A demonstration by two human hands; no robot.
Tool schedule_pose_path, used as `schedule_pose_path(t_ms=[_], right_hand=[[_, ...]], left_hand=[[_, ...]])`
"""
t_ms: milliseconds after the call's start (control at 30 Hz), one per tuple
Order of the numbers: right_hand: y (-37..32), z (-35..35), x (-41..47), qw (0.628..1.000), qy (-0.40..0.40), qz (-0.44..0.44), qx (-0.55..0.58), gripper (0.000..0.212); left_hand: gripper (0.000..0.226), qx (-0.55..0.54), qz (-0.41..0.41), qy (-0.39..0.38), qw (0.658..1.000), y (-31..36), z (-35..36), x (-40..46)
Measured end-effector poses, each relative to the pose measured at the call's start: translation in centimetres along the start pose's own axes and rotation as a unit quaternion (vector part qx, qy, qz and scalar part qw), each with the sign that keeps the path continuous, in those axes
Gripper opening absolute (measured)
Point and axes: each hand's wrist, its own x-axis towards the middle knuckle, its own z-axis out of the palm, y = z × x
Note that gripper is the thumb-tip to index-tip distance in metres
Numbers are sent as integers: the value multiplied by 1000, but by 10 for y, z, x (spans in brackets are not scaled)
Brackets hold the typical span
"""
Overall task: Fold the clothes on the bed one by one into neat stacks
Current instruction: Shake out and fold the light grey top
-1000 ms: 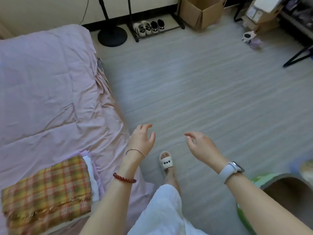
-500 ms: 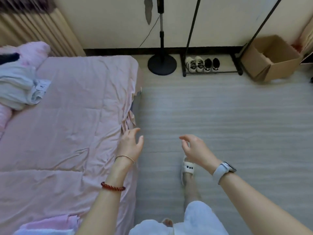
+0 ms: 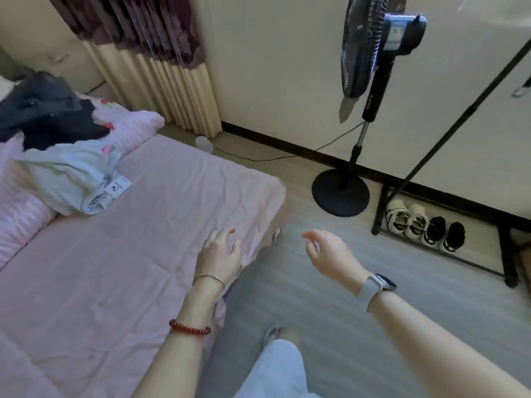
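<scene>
Counting what I can see from the head cam: two unfolded garments on the bed [image 3: 120, 254], which has a wrinkled pink sheet. One is a crumpled pale grey-white garment with a square label [image 3: 71, 176], the other a dark black garment [image 3: 48, 113] heaped just behind it and touching it, both lying on a pink striped pillow or quilt [image 3: 23, 225] at the far left end.

Two hands, both holding nothing. My left hand [image 3: 219, 251] hovers over the near edge of the bed, grip loose, fingers slightly spread and relaxed. My right hand [image 3: 330, 254] hangs over the grey plank floor [image 3: 402, 326], fingers softly curled, thumb and forefinger near each other but pinching nothing. The clothes are well apart from both hands, up and to the left, with bare sheet between, so nothing blocks the way.

The left arm has a thin gold bangle [image 3: 209, 278] plus a red bead bracelet [image 3: 189, 330]; the right wrist has a grey-strapped smartwatch [image 3: 376, 285].

Around: one black standing fan [image 3: 365, 67] by the wall, a black metal rack [image 3: 431, 225] with four shoes [image 3: 425, 228] on its bottom shelf (two white, two black), and a cream-and-maroon curtain [image 3: 161, 67] behind the bed.
</scene>
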Motion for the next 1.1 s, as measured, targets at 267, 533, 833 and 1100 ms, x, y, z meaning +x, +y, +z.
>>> schedule_pose_path(t_ms=[267,533,833,1100], right_hand=[[21,-63,210,998,-17,-54,-28,32],[9,-116,369,991,-74,-88,-67,20],[-22,-135,545,980,-98,-159,-73,17],[-66,-130,652,976,-142,-160,-41,14]], left_hand=[[37,-30,-58,25,998,45,40,188],[37,-37,-101,58,993,100,33,331],[37,-44,-137,117,983,120,39,481],[38,-49,-210,128,968,103,22,557]])
